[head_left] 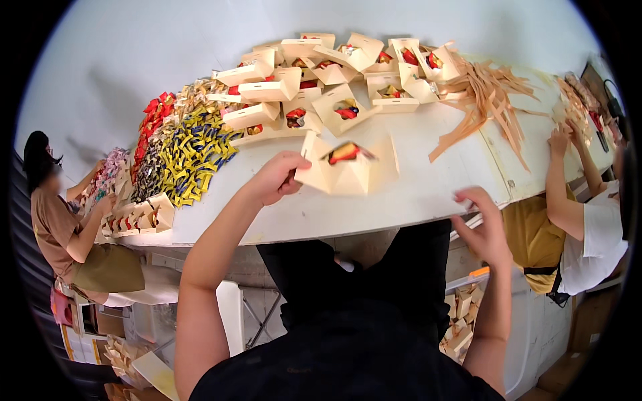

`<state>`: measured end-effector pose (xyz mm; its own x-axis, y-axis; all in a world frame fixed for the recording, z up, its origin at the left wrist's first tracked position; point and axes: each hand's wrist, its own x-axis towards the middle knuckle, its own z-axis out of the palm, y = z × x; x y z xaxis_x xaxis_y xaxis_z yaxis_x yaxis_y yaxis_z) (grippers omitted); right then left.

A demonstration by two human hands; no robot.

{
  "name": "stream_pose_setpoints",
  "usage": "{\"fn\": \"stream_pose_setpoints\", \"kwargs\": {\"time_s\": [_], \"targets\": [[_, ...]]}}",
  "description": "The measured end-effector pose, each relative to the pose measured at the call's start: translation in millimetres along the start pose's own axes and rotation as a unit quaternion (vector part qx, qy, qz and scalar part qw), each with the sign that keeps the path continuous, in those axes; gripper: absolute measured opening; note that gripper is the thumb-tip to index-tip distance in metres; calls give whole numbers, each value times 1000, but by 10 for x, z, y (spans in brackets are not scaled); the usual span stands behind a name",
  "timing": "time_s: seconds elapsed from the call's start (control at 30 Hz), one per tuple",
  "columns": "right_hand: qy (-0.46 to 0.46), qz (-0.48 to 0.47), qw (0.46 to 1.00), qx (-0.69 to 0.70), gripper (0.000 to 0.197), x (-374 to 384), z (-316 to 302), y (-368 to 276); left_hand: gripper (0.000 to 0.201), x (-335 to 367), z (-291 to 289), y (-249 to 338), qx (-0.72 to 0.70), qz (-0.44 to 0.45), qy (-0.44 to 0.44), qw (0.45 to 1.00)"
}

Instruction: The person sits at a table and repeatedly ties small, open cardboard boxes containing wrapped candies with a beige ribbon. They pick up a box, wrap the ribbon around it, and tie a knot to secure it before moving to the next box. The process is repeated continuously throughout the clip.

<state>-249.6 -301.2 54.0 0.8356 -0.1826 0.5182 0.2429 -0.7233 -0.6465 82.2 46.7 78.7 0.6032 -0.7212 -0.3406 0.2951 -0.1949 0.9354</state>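
A cream cardboard box (344, 179) with raised flaps is in front of me over the white table, slightly blurred. Red and yellow wrapped candies (344, 153) show inside it. My left hand (275, 178) is closed on the box's left side, thumb and fingers pinching the card. Off to the right, by the table's front edge, my right hand (483, 227) has its fingers apart and holds nothing. It is clear of the box and a little smeared by motion.
Several open filled boxes (346, 110) crowd the table's back. Left of them lie heaped candies (194, 157); right, tan paper strips (485, 100). A tub of folded boxes (461, 314) stands below right. Co-workers sit left (73, 220) and right (588, 227).
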Motion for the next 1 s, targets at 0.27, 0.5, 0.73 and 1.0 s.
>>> {"fn": "stream_pose_setpoints", "kwargs": {"time_s": [0.27, 0.5, 0.73, 1.0], "targets": [[-89, -302, 941, -126, 45, 354, 813, 238, 25, 191, 337, -309, 231, -10, -104, 967], [-91, -284, 945, -136, 44, 617, 920, -65, 27, 403, 399, -471, 368, 216, 37, 904], [-171, -302, 929, -128, 37, 944, 986, 29, 26, 440, 741, -445, 335, 268, 36, 903], [-140, -274, 949, -72, 34, 902, 1149, 87, 27, 473, 921, -540, 268, 291, 23, 918]]}}
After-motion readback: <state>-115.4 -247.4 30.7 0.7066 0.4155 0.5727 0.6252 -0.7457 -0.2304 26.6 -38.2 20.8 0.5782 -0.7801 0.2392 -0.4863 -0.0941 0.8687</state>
